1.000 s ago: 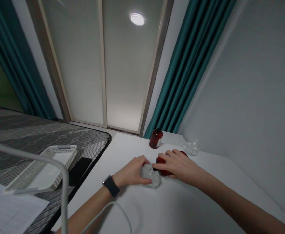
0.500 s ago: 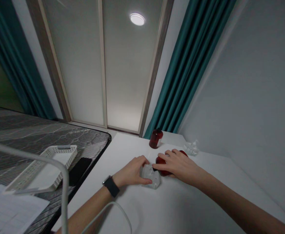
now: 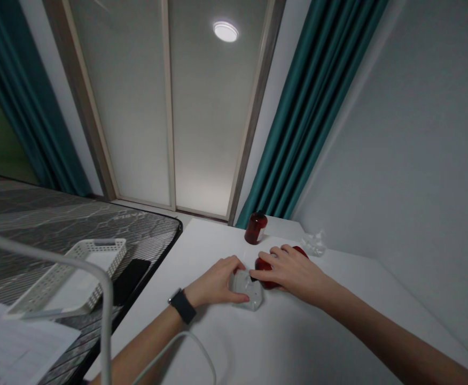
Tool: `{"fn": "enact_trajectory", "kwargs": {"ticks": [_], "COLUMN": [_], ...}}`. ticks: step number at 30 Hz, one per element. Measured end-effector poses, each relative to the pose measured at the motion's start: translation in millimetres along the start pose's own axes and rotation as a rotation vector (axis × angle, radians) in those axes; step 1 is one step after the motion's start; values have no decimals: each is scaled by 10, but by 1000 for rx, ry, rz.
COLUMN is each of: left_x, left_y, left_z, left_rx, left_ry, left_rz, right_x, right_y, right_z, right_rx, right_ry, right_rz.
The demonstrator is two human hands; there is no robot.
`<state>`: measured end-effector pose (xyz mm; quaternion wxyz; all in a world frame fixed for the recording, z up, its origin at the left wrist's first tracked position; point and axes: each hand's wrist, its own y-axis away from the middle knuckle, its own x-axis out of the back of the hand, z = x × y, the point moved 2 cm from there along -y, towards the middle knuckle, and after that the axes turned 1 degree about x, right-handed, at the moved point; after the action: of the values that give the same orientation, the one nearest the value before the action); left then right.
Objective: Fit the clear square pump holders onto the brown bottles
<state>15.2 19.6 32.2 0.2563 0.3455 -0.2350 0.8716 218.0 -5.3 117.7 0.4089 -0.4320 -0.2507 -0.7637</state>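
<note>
My left hand [image 3: 220, 282] curls its thumb and fingers around the left side of a clear glass dish [image 3: 249, 295] on the white table [image 3: 202, 342]. My right hand [image 3: 292, 272] is wrapped over a dark red-brown bottle [image 3: 263, 264]. The bottle lies tipped on its side, its dark mouth pointing left over the dish's rim. Most of its body is hidden under my palm and fingers. I cannot tell whether anything is flowing out. A second red-brown bottle [image 3: 255, 230] with a dark top stands upright behind my hands.
Crumpled clear plastic [image 3: 314, 244] lies at the back right, near the wall. To the left, a lower dark surface bears a white basket [image 3: 116, 251], a black flat object [image 3: 132, 280] and papers [image 3: 21, 347]. A pale cable [image 3: 106, 321] crosses the lower left foreground.
</note>
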Motion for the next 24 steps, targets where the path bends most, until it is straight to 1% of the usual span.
{"fn": "enact_trajectory", "kwargs": {"ticks": [9,19,24], "left_x": [-13,3,4], "left_y": [13,-1,6], "left_z": [-32,0,3], "left_rx": [-16,-5,6], "left_ry": [1,-17,-2], "left_rz": [14,-9,2], "right_x": [1,-38,-57], "right_y": [-8,-5,-7], "right_z": [-8,-9,-6], "right_rx": [2,2,9], "right_ry": [11,41,45], "right_rz": [36,79,88]}}
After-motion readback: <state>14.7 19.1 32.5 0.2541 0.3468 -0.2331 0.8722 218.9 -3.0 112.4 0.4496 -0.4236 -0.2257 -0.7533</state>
